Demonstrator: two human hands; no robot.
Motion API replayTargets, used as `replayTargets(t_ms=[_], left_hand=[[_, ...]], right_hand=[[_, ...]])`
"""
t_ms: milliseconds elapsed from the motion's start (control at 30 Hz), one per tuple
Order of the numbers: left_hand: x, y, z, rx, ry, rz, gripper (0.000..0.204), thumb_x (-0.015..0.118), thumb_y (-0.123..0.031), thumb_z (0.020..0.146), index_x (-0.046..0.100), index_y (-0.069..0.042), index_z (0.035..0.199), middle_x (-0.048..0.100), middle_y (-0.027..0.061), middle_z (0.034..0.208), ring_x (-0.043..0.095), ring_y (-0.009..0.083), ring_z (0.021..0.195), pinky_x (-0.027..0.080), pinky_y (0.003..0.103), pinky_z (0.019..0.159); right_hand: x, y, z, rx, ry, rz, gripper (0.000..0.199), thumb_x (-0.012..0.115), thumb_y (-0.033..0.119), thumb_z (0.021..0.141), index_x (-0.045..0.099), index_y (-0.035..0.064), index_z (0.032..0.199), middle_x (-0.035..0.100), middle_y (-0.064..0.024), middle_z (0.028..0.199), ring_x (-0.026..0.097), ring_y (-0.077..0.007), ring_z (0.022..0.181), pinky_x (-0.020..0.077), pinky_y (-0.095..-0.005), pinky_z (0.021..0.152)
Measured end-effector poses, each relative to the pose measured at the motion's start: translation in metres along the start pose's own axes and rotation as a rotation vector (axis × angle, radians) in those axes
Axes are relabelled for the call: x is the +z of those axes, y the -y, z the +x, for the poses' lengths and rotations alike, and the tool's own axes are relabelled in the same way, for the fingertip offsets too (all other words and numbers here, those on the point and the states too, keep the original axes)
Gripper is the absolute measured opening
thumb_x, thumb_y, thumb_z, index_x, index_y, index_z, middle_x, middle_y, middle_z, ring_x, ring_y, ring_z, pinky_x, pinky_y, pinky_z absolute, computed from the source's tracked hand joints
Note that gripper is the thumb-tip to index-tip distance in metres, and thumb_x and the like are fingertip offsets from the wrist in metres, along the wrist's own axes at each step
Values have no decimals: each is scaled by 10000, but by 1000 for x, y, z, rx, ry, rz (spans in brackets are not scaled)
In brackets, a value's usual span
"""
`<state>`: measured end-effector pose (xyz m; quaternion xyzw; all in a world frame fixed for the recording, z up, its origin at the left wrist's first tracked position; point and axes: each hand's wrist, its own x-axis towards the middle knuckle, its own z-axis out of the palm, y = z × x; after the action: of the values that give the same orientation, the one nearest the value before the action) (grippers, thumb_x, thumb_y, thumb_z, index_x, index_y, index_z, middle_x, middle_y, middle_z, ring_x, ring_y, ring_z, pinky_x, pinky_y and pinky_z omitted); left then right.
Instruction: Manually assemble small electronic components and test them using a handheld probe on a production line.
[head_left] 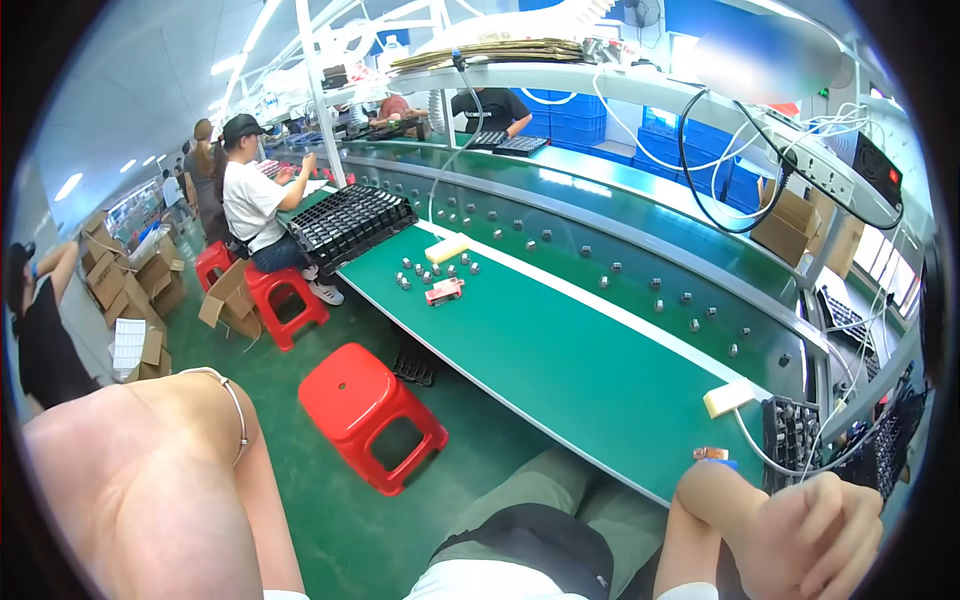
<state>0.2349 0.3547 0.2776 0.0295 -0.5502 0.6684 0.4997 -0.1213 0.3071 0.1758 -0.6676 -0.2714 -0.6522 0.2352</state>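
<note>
My left hand [135, 480] is raised very close at the lower left, bent at the wrist, with a thin bracelet on it; its fingers are hidden. At the lower right my right hand [815, 540] is held up with its fingers curled closed. What it holds, if anything, cannot be seen. Behind it, on the green bench [560, 370], are a pale yellow foam block [728, 399], a small orange and white object [711, 454] and a black compartment tray [790, 435]. Farther left, several small metal parts [404, 283] lie beside a red and white block [445, 291] and another foam block [447, 248].
A conveyor belt [560, 262] carrying several small metal parts runs behind the bench. Black trays [350, 225] are stacked at its far left end. A red stool [365, 400] stands left of my legs. A co-worker [255, 200] sits farther off. Cables [690, 170] hang overhead at right.
</note>
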Motion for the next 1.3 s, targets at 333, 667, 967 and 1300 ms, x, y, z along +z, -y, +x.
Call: replayTargets(t_ms=[333,667,967,1300], left_hand=[[71,-14,19,55,-69,-32,685,16,-634,975,442,-107,1073,483,51,794,455,210,767,423,399,810],[393,-31,-56,-977,441,-798,188,618,-155,877,615,32,889,603,112,671,583,184,637,470,338,605],[604,-106,-43,-942,1360,-957,630,627,-555,793,593,-195,1309,471,158,1440,691,323,895,575,433,719],[664,-123,-16,-456,1504,-847,661,749,-590,680,681,-204,1212,577,138,1339,536,271,1214,449,411,964]], right_hand=[[-35,-19,-47,-32,-229,-305,72,501,142,894,563,129,927,506,1,718,413,-138,708,328,-295,637],[-61,-13,-50,-172,-77,-870,198,495,249,935,504,61,998,548,-47,698,397,-157,640,322,-286,579],[-100,2,-43,-170,-255,-986,298,434,307,940,494,15,948,452,-51,616,368,-141,570,303,-284,534],[-115,-7,-38,-105,-400,-828,295,512,306,971,498,15,924,466,-55,638,378,-141,610,285,-280,546]])
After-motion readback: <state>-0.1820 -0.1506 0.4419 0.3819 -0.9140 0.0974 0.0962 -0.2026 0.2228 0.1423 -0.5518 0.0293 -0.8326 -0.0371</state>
